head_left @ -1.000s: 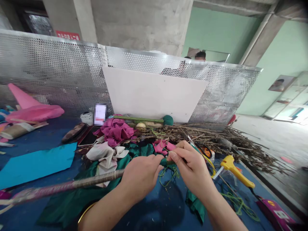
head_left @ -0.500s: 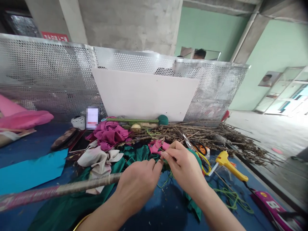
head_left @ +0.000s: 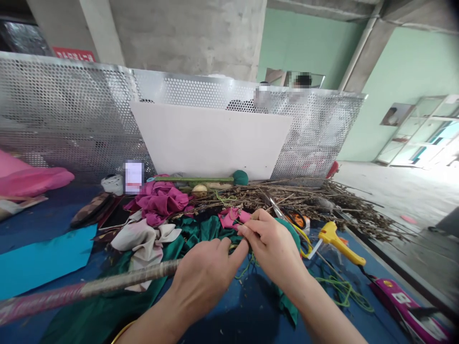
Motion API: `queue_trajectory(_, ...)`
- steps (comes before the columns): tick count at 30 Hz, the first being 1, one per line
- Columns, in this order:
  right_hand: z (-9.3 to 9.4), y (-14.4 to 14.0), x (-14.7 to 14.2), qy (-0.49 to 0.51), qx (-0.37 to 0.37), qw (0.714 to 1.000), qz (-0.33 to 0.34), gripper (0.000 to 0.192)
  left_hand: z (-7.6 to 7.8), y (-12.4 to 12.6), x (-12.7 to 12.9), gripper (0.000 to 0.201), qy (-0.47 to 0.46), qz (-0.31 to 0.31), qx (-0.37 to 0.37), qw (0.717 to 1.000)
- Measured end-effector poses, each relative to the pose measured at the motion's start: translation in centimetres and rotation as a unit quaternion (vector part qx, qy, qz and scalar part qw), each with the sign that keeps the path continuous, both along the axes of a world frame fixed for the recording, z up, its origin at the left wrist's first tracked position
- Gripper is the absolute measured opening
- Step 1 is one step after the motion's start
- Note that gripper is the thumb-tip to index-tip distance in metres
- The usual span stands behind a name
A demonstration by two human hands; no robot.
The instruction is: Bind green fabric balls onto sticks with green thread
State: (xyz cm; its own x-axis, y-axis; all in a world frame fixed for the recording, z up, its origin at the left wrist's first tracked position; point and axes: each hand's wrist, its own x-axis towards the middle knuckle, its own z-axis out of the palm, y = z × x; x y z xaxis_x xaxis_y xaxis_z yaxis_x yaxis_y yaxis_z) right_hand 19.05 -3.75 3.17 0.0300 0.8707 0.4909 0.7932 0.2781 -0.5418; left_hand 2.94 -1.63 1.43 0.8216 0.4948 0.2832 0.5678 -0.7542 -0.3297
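Note:
A long stick [head_left: 132, 274] wrapped in tan tape, with a pink stretch towards its left end, runs into my left hand [head_left: 206, 270], whose fingers are closed around it. Just right of it, my right hand [head_left: 270, 243] pinches thumb and forefinger together on what looks like a thin green string [head_left: 253, 259], part of which hangs beneath the hands. The fingertips of both hands almost meet, and my fingers hide the stick's far end. Behind them lie a bright pink cloth piece [head_left: 229, 218] and crumpled dark green cloth [head_left: 201, 228].
Dry twigs [head_left: 315, 203] spread along the back, with scissors [head_left: 275, 206] before them. To the right are a yellow glue gun [head_left: 340, 243], tangled green string [head_left: 346, 291] and a purple power strip [head_left: 401, 301]. Magenta cloth [head_left: 165, 200] and blue sheet [head_left: 46, 260] lie left. A perforated metal screen [head_left: 68, 110] stands behind.
The view has shifted slightly, so the surroundings sit a little further left. My hands keep nearly the same grip; the left fingers are slightly further right, closer to the right fingertips.

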Motion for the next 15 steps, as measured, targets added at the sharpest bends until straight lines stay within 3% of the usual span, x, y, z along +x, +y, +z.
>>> queue_trajectory(7, 0.3, 0.2, 0.4, 0.041, -0.036, 0.997, 0.045, 0.029, 0.1, 0.3, -0.3, 0.038, -0.008, 0.016, -0.012, 1.0)
queue_trajectory(12, 2.3, -1.4, 3.3, 0.079, -0.092, 0.986, 0.111, 0.026, 0.7, 1.0, -1.0, 0.029, -0.054, 0.035, -0.1, 0.993)
queue_trajectory(15, 3.2, -2.0, 5.9, 0.113, -0.086, 0.986, 0.084, 0.027, 1.4, 1.5, -1.7, 0.026, -0.108, 0.049, -0.166, 0.979)
